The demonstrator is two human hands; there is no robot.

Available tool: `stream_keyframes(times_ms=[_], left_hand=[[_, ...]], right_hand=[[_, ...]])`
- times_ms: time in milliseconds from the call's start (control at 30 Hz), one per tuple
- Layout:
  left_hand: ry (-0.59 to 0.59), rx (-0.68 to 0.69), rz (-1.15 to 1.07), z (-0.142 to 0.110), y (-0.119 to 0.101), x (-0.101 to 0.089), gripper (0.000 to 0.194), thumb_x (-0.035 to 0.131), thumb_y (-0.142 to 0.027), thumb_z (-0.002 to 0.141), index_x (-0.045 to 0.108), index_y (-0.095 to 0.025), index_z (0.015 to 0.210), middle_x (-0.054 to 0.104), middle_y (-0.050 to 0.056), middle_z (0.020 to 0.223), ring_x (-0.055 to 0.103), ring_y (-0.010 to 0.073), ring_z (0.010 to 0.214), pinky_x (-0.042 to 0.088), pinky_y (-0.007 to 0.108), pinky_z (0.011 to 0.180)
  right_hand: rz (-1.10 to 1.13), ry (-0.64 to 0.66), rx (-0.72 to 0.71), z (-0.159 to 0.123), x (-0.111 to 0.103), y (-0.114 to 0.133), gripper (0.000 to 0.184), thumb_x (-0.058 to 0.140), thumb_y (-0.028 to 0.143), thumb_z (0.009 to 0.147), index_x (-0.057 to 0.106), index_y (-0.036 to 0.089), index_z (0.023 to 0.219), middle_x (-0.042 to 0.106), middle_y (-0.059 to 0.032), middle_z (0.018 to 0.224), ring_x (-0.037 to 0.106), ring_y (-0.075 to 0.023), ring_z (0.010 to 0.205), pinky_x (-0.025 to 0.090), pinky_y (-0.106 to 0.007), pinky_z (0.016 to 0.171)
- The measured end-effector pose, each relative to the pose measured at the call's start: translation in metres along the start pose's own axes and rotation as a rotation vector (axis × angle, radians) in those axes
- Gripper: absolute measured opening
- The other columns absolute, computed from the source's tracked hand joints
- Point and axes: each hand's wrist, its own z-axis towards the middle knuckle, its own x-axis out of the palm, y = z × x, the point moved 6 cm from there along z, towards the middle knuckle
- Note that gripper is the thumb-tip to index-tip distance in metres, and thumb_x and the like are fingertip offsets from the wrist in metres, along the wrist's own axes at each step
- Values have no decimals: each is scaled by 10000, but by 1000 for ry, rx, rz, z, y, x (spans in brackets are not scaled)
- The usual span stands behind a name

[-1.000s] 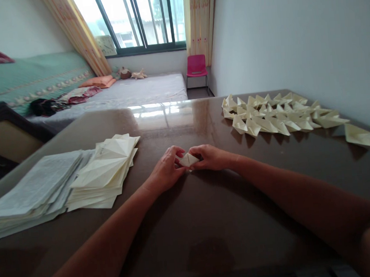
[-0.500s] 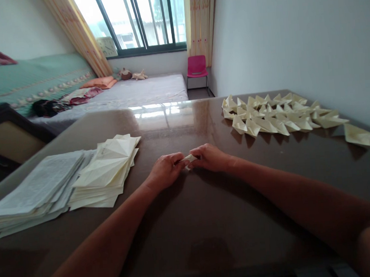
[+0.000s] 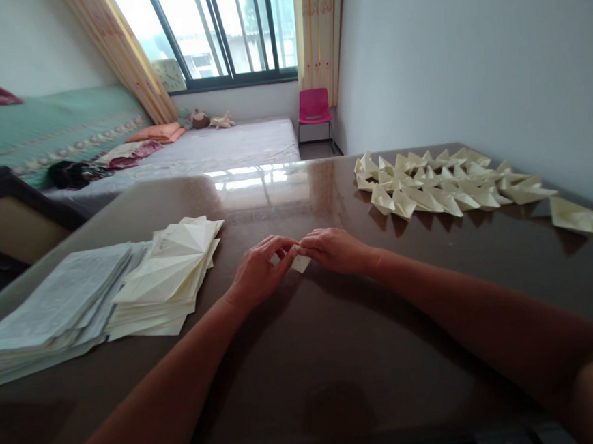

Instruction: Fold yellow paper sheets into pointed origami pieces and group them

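Note:
A small folded piece of cream paper (image 3: 300, 263) sits between my hands at the middle of the brown table (image 3: 337, 342), one pointed corner showing below the fingers. My left hand (image 3: 263, 269) pinches its upper edge with thumb and bent fingers. From the other side my right hand (image 3: 333, 250) presses its fingers together on the same paper, touching the left fingertips. The upper part of the paper is hidden by the fingers. To the left lies a stack of creased cream sheets (image 3: 162, 277). Rows of folded paper boats (image 3: 435, 190) stand at the far right.
A stack of printed pages (image 3: 50, 296) lies at the table's left, partly touching the creased sheets. One boat-shaped folded paper (image 3: 581, 217) rests apart near the right wall. Beyond the table are a bed (image 3: 249, 140) and a pink chair (image 3: 313, 108).
The folded paper has turned from lying across the fingers to pointing toward me. My hands have come closer together, fingers now extended over its upper edge.

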Motion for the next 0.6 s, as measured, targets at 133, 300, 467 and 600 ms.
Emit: stream_keyframes(times_ms=[133, 300, 467, 600], left_hand=[[-21, 1, 60, -1, -2, -3, 186, 530, -325, 865, 657, -214, 945, 612, -1, 809, 547, 102, 654, 420, 191, 544], [-99, -34, -18, -1, -5, -4, 101, 562, -246, 816, 628, -187, 865, 626, 5, 810, 596, 121, 741, 480, 186, 581], [-135, -46, -57, -2, -14, -7, 66, 590, -229, 786, 599, -182, 832, 640, -4, 803, 619, 120, 731, 528, 214, 636], [-141, -68, -49, -3, -16, -5, 73, 601, -216, 763, 563, -184, 816, 636, -12, 793, 626, 118, 710, 537, 225, 649]], right_hand=[[-7, -38, 18, -1, -2, 5, 322, 393, 313, 965, 665, 175, 859, 655, -54, 803, 551, -137, 709, 319, -239, 650], [36, -134, 65, -3, -6, 10, 261, 470, 358, 923, 675, 198, 912, 659, -25, 818, 550, -115, 672, 318, -234, 622], [-8, -214, 163, -7, -12, 14, 223, 541, 411, 861, 668, 238, 920, 663, 1, 895, 554, -112, 670, 310, -240, 601], [-158, -202, 169, -9, -16, 23, 216, 508, 393, 863, 646, 246, 940, 661, -7, 929, 589, -151, 752, 304, -260, 598]])
